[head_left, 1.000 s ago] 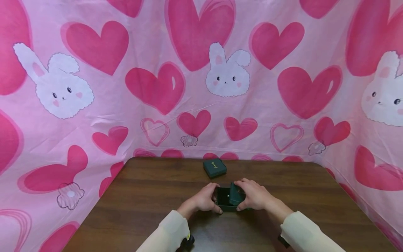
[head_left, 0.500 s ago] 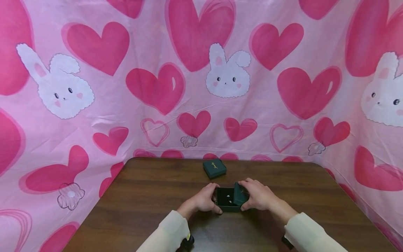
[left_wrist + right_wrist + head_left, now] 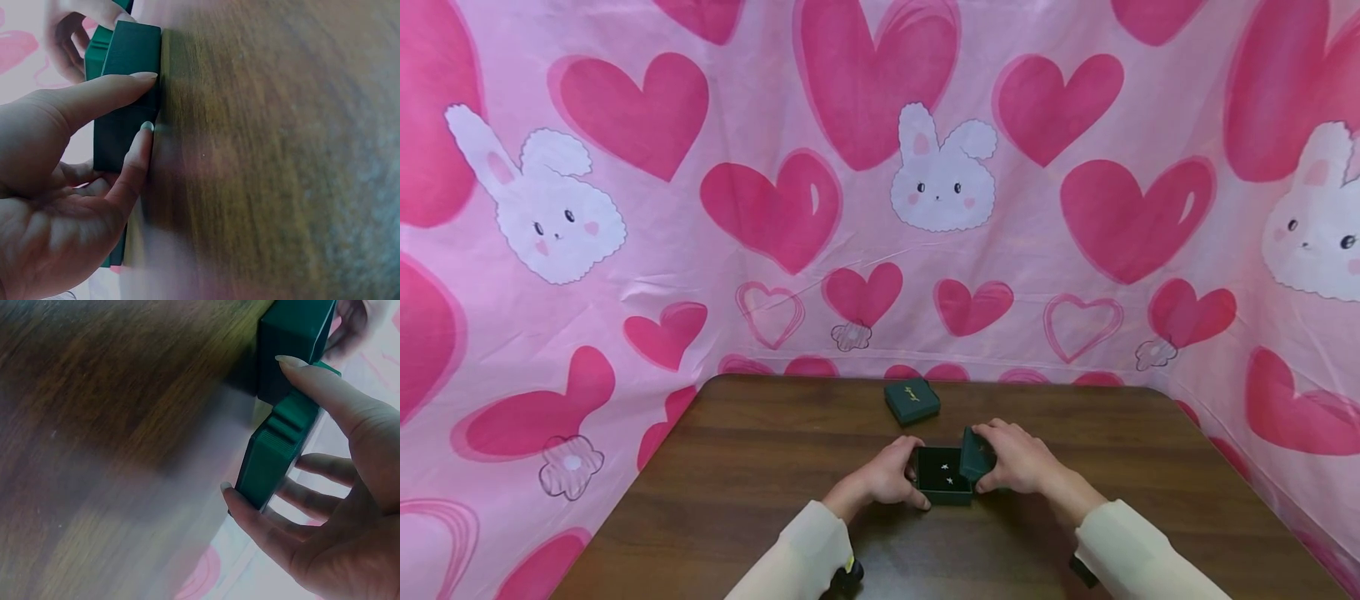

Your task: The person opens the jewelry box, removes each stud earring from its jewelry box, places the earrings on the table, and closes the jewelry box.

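A small dark green jewelry box (image 3: 952, 499) sits on the table with its black inside facing up. Two tiny silver star-shaped earrings (image 3: 945, 467) lie on the black lining. My left hand (image 3: 891, 473) grips the box's left end, thumb and fingertips on its sides (image 3: 128, 137). At the box's right end my right hand (image 3: 1017, 458) holds a soft-looking green pouch (image 3: 974, 455), tilted up against the box edge. In the right wrist view, folds and a ribbed band show on the pouch (image 3: 262, 459), with the thumb across its top near the box.
A dark green box lid (image 3: 912, 402) with gold lettering lies farther back on the brown wooden table (image 3: 775, 433). Pink cloth (image 3: 865, 225) with hearts and rabbits hangs around the table's back and sides.
My right hand has moved right with the pouch, from over the box's right half to its right edge. Both earrings have come into view. My left hand stays put.
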